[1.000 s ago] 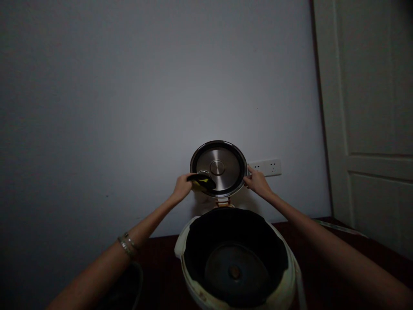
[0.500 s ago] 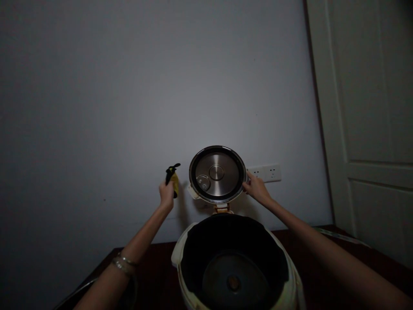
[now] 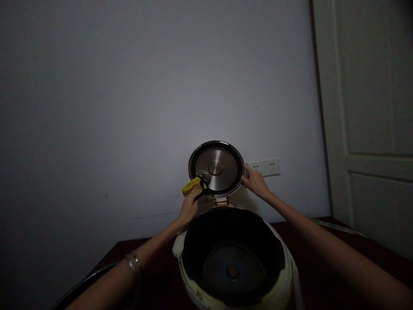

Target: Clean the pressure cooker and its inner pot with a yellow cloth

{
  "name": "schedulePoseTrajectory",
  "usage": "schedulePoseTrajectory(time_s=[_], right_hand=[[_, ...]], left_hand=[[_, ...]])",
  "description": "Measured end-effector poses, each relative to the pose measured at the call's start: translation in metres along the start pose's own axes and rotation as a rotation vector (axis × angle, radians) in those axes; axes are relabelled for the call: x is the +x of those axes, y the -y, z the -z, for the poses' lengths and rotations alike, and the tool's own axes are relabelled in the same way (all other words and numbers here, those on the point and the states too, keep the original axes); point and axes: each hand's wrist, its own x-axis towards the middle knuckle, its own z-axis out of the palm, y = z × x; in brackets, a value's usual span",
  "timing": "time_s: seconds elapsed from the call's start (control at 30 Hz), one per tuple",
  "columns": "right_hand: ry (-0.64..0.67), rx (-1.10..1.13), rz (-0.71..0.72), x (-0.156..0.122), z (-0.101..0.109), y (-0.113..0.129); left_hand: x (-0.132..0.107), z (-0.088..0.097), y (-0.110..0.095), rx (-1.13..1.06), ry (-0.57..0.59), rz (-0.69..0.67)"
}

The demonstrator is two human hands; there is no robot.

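Fingers [image 3: 195, 190] above dark-red table [image 3: 161, 271]; grey wall [image 3: 145, 107] behind.

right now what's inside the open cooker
Inside the cooker, at the bottom, is a round plate with a small brownish disc at its centre. The near inner wall is mostly covered by the front rim; deep shadow hides finer detail.

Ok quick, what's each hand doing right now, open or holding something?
Left hand: holding a yellow-and-black cloth at the lower left of the cooker lid.
Right hand: closed on the lid's right edge.
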Motion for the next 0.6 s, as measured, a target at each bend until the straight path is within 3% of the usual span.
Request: schedulePoseTrajectory(time_s=[0.17,0.33,0.47,0.6], right_hand=[[0.011,-0.018,-0.025,-0.001,0.003,0.005],[0.015,-0.036,-0.033,-0.002,0.005,0.007],[0.013,-0.045,-0.035,-0.002,0.005,0.007],[0.012,-0.043,-0.028,-0.002,0.005,0.008]], left_hand=[[0.005,0.015,-0.021,0.004,-0.022,0.096],[0.01,0.023,-0.01,0.038,-0.187,0.14],[0.007,0.013,0.0,0.007,-0.117,0.199],[-0.002,0.004,-0.006,-0.02,-0.071,0.223]])
